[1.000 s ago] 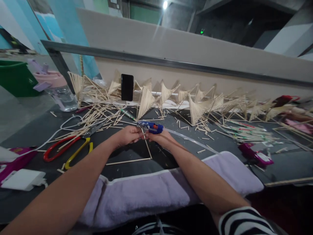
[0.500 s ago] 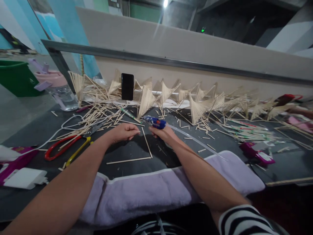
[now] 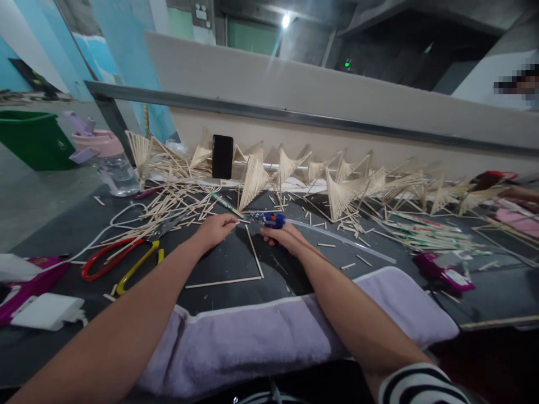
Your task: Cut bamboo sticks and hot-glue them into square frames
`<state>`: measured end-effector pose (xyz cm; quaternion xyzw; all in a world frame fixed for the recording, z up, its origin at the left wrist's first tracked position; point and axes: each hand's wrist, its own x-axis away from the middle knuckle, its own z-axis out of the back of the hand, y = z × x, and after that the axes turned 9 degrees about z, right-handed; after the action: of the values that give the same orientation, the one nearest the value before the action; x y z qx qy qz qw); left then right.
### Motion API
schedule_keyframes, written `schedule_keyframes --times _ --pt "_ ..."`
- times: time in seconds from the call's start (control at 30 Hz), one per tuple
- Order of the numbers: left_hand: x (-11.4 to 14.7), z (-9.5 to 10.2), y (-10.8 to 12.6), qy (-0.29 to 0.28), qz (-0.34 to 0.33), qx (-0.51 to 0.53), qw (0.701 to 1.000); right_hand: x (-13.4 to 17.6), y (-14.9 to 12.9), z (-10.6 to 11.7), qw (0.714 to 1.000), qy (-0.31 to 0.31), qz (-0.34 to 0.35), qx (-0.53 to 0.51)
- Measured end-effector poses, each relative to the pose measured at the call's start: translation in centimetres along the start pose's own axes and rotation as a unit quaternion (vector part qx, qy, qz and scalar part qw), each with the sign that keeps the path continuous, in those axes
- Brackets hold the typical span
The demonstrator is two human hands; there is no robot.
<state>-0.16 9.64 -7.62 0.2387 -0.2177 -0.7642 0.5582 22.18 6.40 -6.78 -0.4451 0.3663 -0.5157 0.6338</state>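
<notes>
My right hand [image 3: 284, 234] is wrapped round a blue hot glue gun [image 3: 273, 220], its nozzle end pointing left. A long clear glue stick [image 3: 345, 241] trails from the gun's back toward the right. My left hand [image 3: 217, 230] is closed in a pinch just left of the nozzle; what its fingertips hold is too small to make out. Below the hands, two thin wooden sticks [image 3: 223, 282] lie on the dark table [image 3: 227, 300], meeting at a corner. A green patterned stick [image 3: 227, 205] lies just beyond my left hand.
Fan-shaped stick structures [image 3: 255, 179] line the back beside an upright phone [image 3: 222, 157]. Red-and-yellow-handled scissors [image 3: 138, 258], loose sticks and a water bottle [image 3: 115, 168] are at left. A purple cushion [image 3: 261, 331] lies under my forearms. A magenta device [image 3: 444, 272] sits right.
The view has shifted slightly, so most things sit a little lower. My left fingertips and the glue gun's nozzle stay close together; the glue gun appears more level.
</notes>
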Motion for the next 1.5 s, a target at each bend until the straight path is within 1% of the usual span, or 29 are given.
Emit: schedule_keyframes --times 0.1,0.17,0.3,0.47,0.7,0.83,0.93,1.2,1.37,1.5 --pt "0.0 -0.2 0.1 0.021 0.023 0.001 1.0 0.0 0.2 0.1 1.0 -0.02 0.005 0.009" --pt "0.1 -0.3 0.1 0.034 0.033 0.004 0.999 0.0 0.1 0.0 0.999 -0.026 0.001 0.033" --pt "0.2 -0.6 0.1 0.03 0.02 0.011 0.999 0.2 -0.4 -0.3 0.997 -0.027 -0.001 0.078" --pt "0.3 -0.8 0.1 0.024 0.018 0.031 0.999 0.3 -0.7 -0.3 0.997 -0.028 -0.001 0.067" --pt "0.4 -0.6 0.3 0.059 0.045 0.02 0.997 0.5 -0.7 0.0 0.996 -0.047 0.016 0.073" --pt "0.3 -0.7 0.3 0.076 0.046 0.008 0.996 0.6 -0.6 0.0 0.993 -0.064 0.021 0.097" --pt "0.2 -0.7 0.3 0.087 0.039 -0.008 0.995 0.6 -0.6 0.0 0.992 -0.06 0.023 0.108" --pt "0.2 -0.7 0.1 0.088 0.022 -0.02 0.996 0.2 0.1 -0.2 0.997 -0.059 0.017 0.038" --pt "0.1 -0.8 0.1 0.095 0.013 -0.026 0.995 0.0 0.9 -0.2 0.996 -0.067 0.02 0.048" --pt "0.1 -0.7 0.3 0.091 0.015 -0.036 0.995 0.1 0.7 -0.2 0.996 -0.071 0.023 0.056"
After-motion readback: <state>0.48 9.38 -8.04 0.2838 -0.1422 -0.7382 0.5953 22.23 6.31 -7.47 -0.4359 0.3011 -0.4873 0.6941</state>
